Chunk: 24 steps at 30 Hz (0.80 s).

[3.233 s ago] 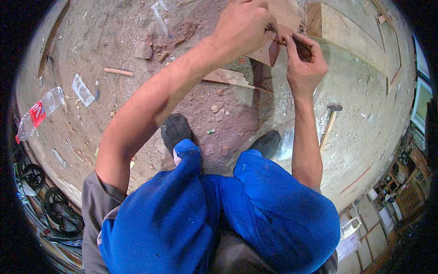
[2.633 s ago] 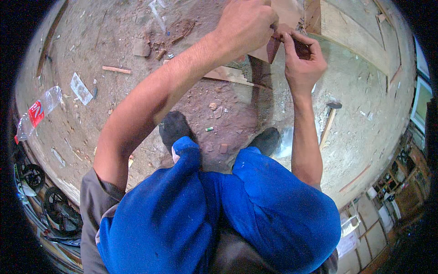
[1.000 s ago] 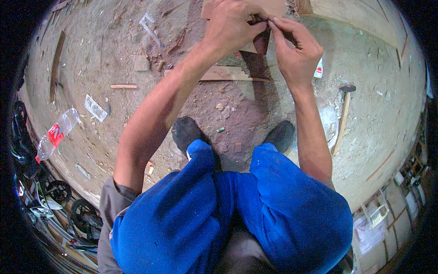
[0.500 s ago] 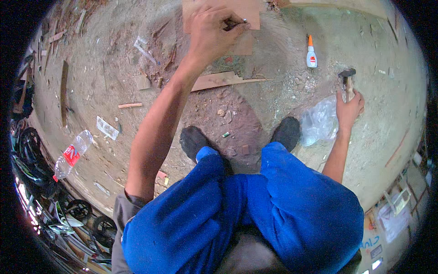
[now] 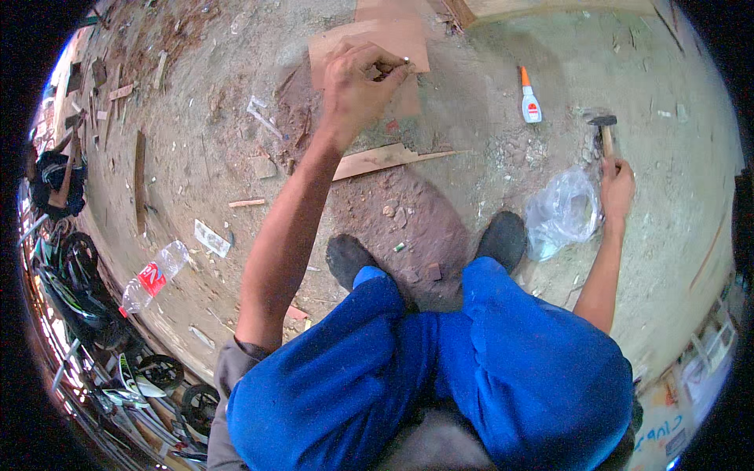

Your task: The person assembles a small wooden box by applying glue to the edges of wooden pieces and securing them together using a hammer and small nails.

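Moved: right hand (image 5: 617, 182) has left the board, where both hands worked together a second ago, and now lies out to the side on the hammer; the left hand has stayed at the board.
Left hand (image 5: 355, 78): fingers pinched round a thin, pale nail (image 5: 397, 63), its tip held over the thin wooden board (image 5: 369, 49); the view is too small to tell whether the tip touches.
Right hand: curled around the hammer (image 5: 605, 135) at its wooden handle; the dark metal head points away from the person and rests on the ground.
Board: flat, tan, smooth-faced, roughly rectangular, lying on the dirt floor (image 5: 196, 157) straight ahead of the knees.
Floor: dusty grey-brown earth, gritty, strewn with splinters and wood chips; a long pointed offcut (image 5: 385, 159) lies nearer the feet.
Nearby: white glue bottle (image 5: 530, 100) with an orange nozzle, lying between board and hammer; crumpled clear plastic bag (image 5: 561, 212) just beside the right wrist; clear plastic drink bottle (image 5: 153, 277) well apart on the left.
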Each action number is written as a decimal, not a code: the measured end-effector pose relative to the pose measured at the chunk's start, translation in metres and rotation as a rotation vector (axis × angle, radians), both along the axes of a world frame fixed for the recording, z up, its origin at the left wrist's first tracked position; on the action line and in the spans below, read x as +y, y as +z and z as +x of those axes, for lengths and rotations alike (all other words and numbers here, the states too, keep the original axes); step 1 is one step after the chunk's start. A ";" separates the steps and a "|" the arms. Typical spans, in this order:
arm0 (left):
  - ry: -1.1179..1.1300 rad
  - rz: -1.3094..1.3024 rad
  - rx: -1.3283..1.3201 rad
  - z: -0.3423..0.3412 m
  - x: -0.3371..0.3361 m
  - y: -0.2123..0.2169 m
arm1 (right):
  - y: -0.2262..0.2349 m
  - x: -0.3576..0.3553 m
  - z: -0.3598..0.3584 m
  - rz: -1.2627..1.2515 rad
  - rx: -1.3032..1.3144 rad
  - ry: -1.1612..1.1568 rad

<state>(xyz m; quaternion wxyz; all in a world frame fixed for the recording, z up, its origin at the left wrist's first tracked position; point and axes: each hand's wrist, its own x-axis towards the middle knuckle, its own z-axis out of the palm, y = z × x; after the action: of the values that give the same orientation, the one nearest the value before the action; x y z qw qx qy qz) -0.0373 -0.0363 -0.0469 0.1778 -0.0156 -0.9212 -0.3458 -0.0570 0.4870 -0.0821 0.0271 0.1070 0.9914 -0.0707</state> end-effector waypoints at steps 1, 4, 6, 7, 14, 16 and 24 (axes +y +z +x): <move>-0.001 0.019 -0.004 -0.001 0.003 -0.002 | 0.011 -0.005 0.004 -0.002 0.029 0.004; 0.003 0.072 -0.029 0.001 0.004 -0.001 | 0.045 -0.029 0.013 -0.171 0.069 -0.008; 0.005 0.161 -0.048 0.003 0.005 -0.004 | 0.083 -0.069 0.021 -0.483 0.068 -0.074; 0.001 0.116 -0.030 0.003 0.003 -0.005 | 0.100 -0.094 0.026 -0.639 0.064 -0.106; 0.016 0.152 -0.039 0.007 0.000 -0.008 | 0.129 -0.242 0.046 -0.837 -0.152 0.420; 0.022 0.157 -0.042 0.003 0.006 -0.005 | 0.133 -0.263 0.044 -0.744 -0.133 0.537; 0.033 0.042 0.001 0.007 0.003 -0.006 | 0.116 -0.296 0.047 -0.631 -0.028 0.650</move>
<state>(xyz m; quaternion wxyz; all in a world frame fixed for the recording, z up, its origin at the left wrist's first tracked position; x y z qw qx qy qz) -0.0301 -0.0332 -0.0526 0.1843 0.0032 -0.9138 -0.3620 -0.0098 0.1912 0.0343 0.0925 -0.2223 0.9030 -0.3558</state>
